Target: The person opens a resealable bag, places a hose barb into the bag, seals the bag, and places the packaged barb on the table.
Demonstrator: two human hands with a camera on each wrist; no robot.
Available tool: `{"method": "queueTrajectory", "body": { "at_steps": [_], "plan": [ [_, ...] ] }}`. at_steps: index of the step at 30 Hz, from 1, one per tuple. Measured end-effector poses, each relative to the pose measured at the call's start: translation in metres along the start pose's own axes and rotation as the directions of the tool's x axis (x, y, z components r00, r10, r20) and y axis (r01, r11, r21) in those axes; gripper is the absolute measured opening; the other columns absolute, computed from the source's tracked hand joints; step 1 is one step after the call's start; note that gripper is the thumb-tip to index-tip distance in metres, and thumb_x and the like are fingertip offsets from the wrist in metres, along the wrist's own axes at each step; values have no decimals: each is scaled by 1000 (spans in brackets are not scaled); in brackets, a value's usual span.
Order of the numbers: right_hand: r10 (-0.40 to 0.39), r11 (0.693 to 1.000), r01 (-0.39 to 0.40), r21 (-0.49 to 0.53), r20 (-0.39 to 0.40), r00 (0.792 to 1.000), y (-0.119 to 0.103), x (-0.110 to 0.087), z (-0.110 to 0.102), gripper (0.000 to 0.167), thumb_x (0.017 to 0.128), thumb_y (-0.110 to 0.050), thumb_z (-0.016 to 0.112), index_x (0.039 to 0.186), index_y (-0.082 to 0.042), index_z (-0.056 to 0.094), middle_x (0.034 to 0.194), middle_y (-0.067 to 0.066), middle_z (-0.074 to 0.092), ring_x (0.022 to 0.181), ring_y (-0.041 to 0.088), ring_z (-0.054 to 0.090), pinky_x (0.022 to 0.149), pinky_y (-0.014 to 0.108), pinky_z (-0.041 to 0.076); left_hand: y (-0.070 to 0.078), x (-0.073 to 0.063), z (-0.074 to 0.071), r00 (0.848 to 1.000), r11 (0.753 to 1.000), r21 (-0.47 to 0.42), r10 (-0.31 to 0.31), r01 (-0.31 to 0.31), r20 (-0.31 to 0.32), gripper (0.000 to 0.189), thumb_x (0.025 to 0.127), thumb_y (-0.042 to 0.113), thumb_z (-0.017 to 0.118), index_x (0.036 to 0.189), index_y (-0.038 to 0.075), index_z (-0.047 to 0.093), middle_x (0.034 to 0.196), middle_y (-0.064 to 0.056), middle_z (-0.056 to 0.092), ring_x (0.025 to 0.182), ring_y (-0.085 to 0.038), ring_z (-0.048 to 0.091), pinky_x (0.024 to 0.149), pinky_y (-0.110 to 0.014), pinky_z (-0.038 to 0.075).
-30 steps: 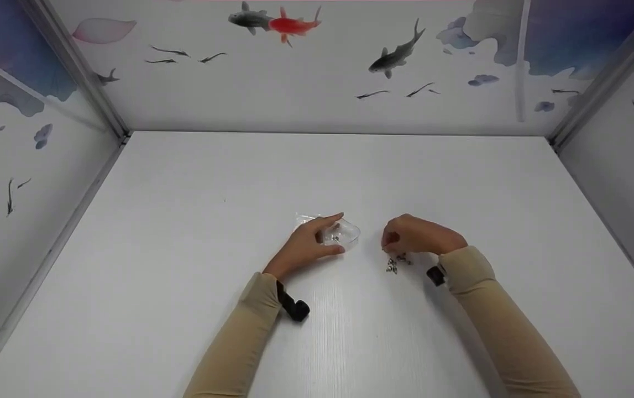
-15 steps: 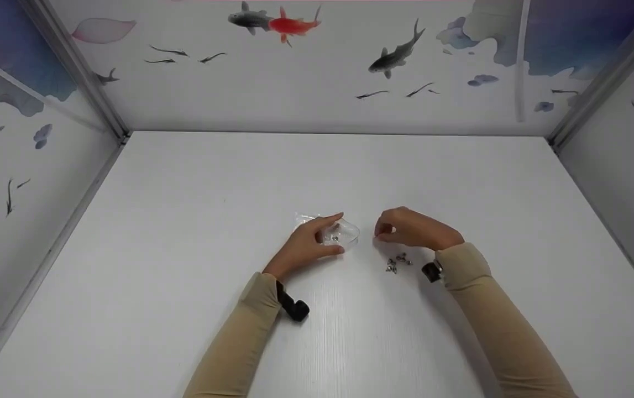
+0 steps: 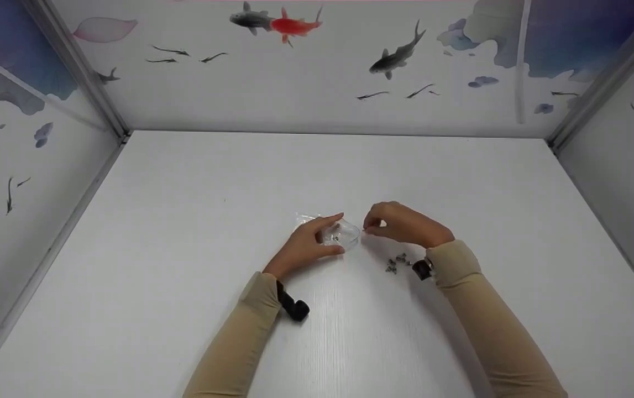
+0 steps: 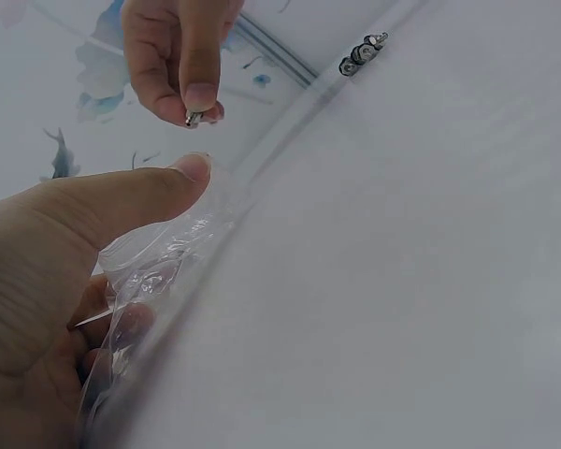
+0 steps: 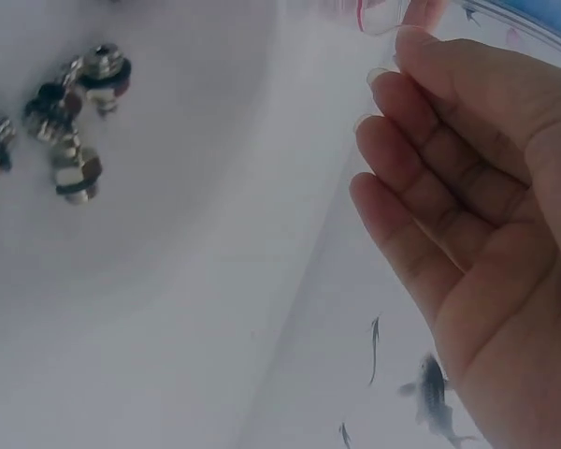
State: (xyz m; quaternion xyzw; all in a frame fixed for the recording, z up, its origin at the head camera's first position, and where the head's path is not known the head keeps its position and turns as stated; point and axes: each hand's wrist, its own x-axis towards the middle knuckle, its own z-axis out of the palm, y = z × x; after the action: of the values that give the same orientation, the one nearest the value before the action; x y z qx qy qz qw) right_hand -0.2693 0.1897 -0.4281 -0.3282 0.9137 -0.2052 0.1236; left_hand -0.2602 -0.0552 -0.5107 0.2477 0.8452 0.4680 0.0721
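Observation:
A clear plastic zip bag (image 3: 345,236) lies on the white table, its mouth spread towards the right. My left hand (image 3: 307,241) holds it, thumb and forefinger apart at the mouth; in the left wrist view the curled fingers (image 4: 131,323) show through the film. A small metal piece shows inside the bag. Just right of the mouth, my right hand (image 3: 402,224) pinches a small metal threaded fitting (image 4: 194,119) between thumb and fingertips. Several similar fittings (image 5: 75,122), with dark rings, lie in a loose group on the table below the right hand.
The white tabletop (image 3: 184,232) extends around both hands. Panels printed with fish (image 3: 397,52) stand at the back and sides, joined by metal corner posts. A black wrist camera (image 3: 296,309) sits on the left sleeve, and another (image 3: 422,270) on the right.
My right hand has lifted away from the loose fittings and moved left to the bag's mouth, carrying one fitting. My left hand and the bag have stayed in place.

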Motion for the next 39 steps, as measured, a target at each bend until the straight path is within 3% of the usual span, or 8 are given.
{"method": "queueTrajectory", "body": {
  "at_steps": [10,19,28,39],
  "plan": [
    [-67,998,67,-6,-36,997,-10,10,-1,15,89,-7,67,103,-3,72,98,6,69,91,19,63,81,35,53,0,0,0,1000,1000,-14,-17,17,8,71,80,36,77,144,28,46,135,2,57,93,-12,45,81,-27,39],
    [-103,994,101,-36,-57,993,-15,14,1,15,88,-5,67,102,-3,72,97,7,69,89,20,62,79,34,53,2,0,-1,1000,1000,12,-5,5,12,70,82,34,76,144,25,45,127,2,61,80,-12,43,72,-26,37],
    [-86,996,84,-32,-55,995,-16,18,4,17,88,-7,67,104,-2,72,97,8,68,91,20,62,82,36,53,1,0,-1,1000,1000,12,-4,3,13,71,81,34,77,144,25,45,119,0,62,79,-12,42,71,-26,37],
    [-68,998,68,12,-25,997,-13,12,2,19,88,-6,68,106,0,72,101,11,69,95,24,64,86,41,53,1,0,-1,1000,1000,0,-12,12,7,71,81,34,77,144,26,46,127,3,61,83,-12,45,75,-26,38]
  ]
}}
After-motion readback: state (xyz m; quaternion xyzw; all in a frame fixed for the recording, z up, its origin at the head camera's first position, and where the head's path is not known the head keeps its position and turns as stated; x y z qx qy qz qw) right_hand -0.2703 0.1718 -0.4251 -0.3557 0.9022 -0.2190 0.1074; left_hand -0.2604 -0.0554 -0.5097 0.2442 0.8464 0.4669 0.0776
